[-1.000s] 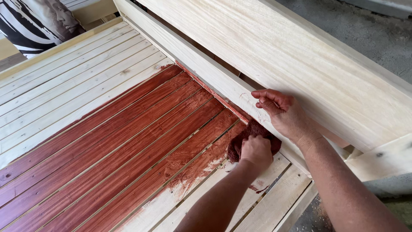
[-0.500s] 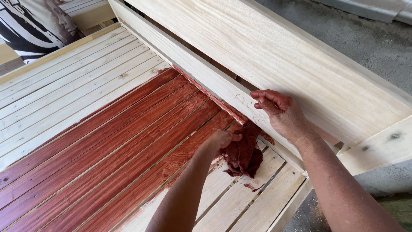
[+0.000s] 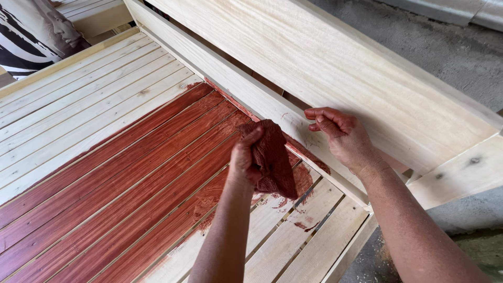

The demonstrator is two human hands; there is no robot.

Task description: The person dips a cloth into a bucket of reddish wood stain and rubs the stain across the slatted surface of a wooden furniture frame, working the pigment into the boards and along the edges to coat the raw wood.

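Note:
My left hand [image 3: 245, 160] grips a red-brown stained rag [image 3: 273, 160], held just above the slatted seat of a pale wooden bench [image 3: 94, 94]. Part of the seat is covered in red-brown stain [image 3: 131, 183], and the slats to the left and near the front edge are bare wood. My right hand [image 3: 343, 136] rests with curled fingers on the bare rail [image 3: 251, 89] under the backrest, beside the rag. Its fingers show traces of stain and it holds nothing.
The wide bare backrest board [image 3: 340, 68] rises at the right. A striped black-and-white cloth [image 3: 31, 36] lies at the top left corner. A grey concrete floor [image 3: 440, 47] lies behind the bench. Stain smears [image 3: 306, 225] mark the near slats.
My left hand has lifted the rag off the slats and turned it upward toward the rail. My right hand has stayed on the rail.

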